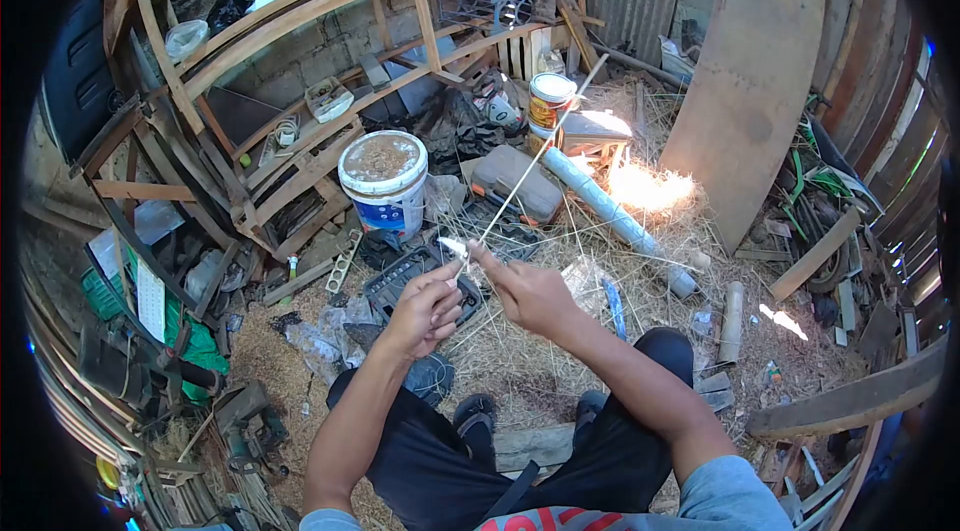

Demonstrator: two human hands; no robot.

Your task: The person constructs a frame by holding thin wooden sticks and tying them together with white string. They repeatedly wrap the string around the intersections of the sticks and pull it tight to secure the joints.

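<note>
A long, thin pale stick (pixel 530 174), which looks like a bamboo strip, slants up and away from my hands toward the paint can. My right hand (pixel 525 293) is closed, its fingers pinching the stick near its lower end. Close beside it, my left hand (pixel 425 313) is closed with its fingers curled and thumb pointing up to the same spot. A small bright white piece (pixel 453 246) shows at the fingertips; glare hides what it is. What the left hand grips is hidden.
A white bucket (pixel 385 181) and an open tool case (pixel 405 283) stand ahead on the left. A grey pipe (pixel 615 216) lies across straw and shavings, near a small paint can (pixel 550 99). A wide board (pixel 755 81) leans at right; a wooden rack (pixel 340 1) stands behind.
</note>
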